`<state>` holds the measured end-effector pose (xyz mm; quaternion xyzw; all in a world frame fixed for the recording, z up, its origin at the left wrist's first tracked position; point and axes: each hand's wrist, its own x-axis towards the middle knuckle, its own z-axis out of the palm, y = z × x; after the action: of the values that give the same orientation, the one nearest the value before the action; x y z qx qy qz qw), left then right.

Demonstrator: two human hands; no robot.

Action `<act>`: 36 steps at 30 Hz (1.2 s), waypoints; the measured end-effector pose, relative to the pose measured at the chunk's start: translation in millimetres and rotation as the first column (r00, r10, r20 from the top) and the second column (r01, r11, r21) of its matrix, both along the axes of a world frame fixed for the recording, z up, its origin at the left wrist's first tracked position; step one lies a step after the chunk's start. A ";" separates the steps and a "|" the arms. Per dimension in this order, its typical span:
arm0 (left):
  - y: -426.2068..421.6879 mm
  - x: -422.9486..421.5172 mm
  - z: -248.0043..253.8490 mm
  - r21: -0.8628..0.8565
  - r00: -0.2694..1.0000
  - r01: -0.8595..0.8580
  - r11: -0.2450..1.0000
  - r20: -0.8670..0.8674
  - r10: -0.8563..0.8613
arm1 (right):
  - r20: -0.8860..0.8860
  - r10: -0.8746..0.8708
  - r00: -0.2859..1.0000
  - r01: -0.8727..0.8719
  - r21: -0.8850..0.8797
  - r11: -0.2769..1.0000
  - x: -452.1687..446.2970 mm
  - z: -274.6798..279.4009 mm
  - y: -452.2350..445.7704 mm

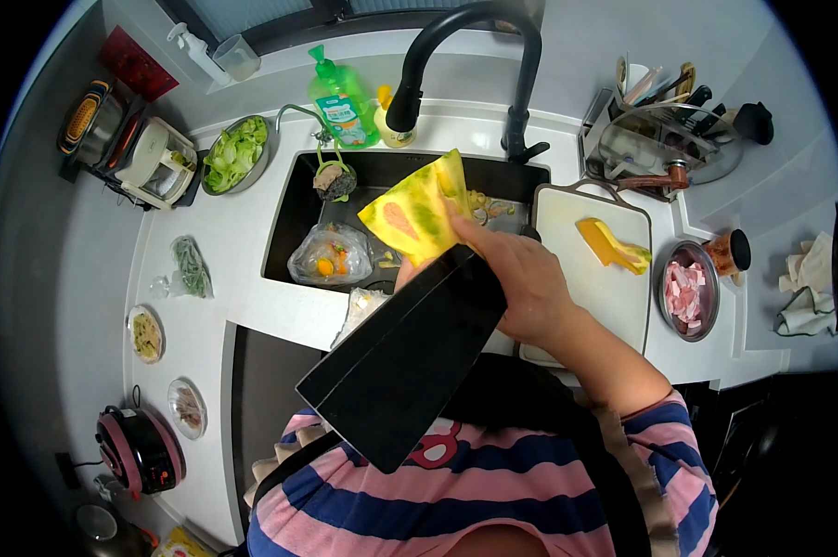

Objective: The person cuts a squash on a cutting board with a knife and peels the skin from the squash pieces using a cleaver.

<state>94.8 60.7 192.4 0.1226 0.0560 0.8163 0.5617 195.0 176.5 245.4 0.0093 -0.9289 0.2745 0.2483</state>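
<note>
The right hand grips a broad dark cleaver, its blade slanting down toward the striped shirt, with fingers against a yellow-green piece of squash held over the black sink. Only a little of the left hand shows, under the squash; the cleaver hides the rest. In the sink lies a clear bag of scraps, below the black faucet. To the right, a smaller squash slice rests on a white cutting board, beside a metal bowl of cut meat. A bowl of green leaves sits left of the sink, near a green soap bottle
</note>
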 end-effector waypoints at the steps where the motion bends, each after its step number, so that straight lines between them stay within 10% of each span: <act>1: 0.2 -0.4 0.2 -0.001 1.000 0.000 1.000 0.001 0.000 | 0.000 -0.001 1.000 0.001 0.000 1.000 -0.4 -1.7 0.8; 21: 5.7 -7.4 -1.9 -0.094 0.999 0.030 0.995 -0.032 -0.033 | 0.042 0.207 0.977 -0.211 0.203 0.956 -4.8 -21.9 35.1; 28: -4.1 -19.1 -9.5 -0.373 0.978 0.033 0.927 -0.177 -0.106 | 0.294 0.120 0.948 -0.180 0.187 0.966 -11.7 -26.8 44.0; 31: -1.7 -29.9 -35.2 -0.345 0.974 0.154 0.926 -0.105 -0.201 | 0.049 0.063 0.997 -0.042 -0.351 0.935 -17.4 -36.3 34.3; 36: -2.1 -22.0 -20.8 -0.456 0.966 -0.015 0.890 -0.237 -0.105 | 0.290 -0.011 0.957 0.193 -0.607 0.771 -22.8 -30.9 34.7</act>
<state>72.8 58.6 171.6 0.0933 0.3142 0.7445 0.5816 172.2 211.2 214.6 -0.1625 -0.8075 0.5536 0.1227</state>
